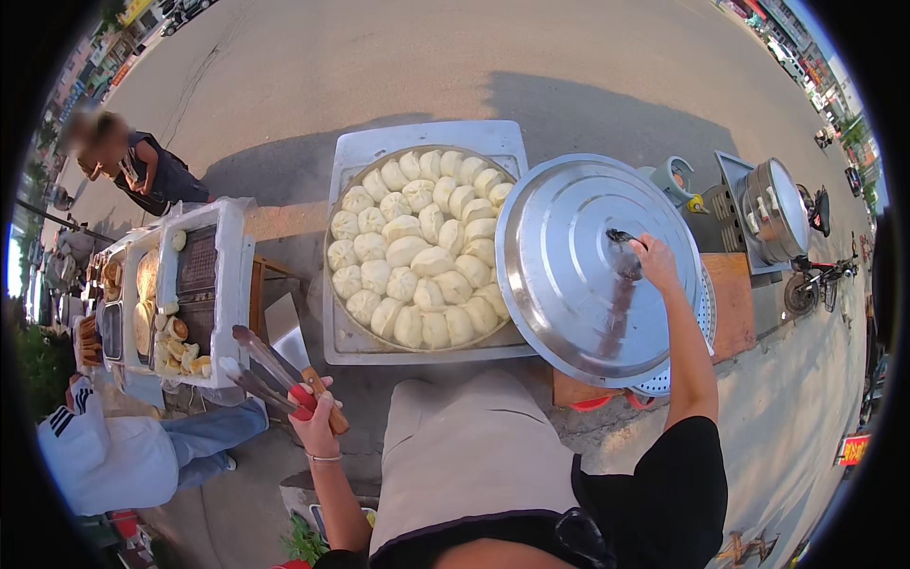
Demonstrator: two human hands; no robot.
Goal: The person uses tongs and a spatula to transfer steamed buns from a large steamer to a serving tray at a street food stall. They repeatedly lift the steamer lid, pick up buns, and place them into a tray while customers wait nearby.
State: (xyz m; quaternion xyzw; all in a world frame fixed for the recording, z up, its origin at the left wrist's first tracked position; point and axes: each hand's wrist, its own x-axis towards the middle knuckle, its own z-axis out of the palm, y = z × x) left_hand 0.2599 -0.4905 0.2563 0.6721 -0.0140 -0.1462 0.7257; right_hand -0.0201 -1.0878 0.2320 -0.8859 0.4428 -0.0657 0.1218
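My left hand (316,416) holds metal tongs (274,366) with red grips, together with a wooden-handled scraper (290,346) that has a flat metal blade. The tongs point up and left, with their tips apart. My right hand (655,262) grips the black knob of a large domed metal lid (569,249). Under the lid's left edge, or close beside it, lies a round steamer tray (334,284) packed with pale buns and dumplings (430,261). The tray sits on a square metal stove top (426,133). A perforated metal steamer tray (707,313) shows partly beneath the lid.
At left, a white foam box (238,284) holds baked buns and baskets. A person in a white top (135,455) stands lower left, another person (153,171) upper left. At right are a wooden board (732,306), a gas cylinder (672,181) and stacked steamers (775,210).
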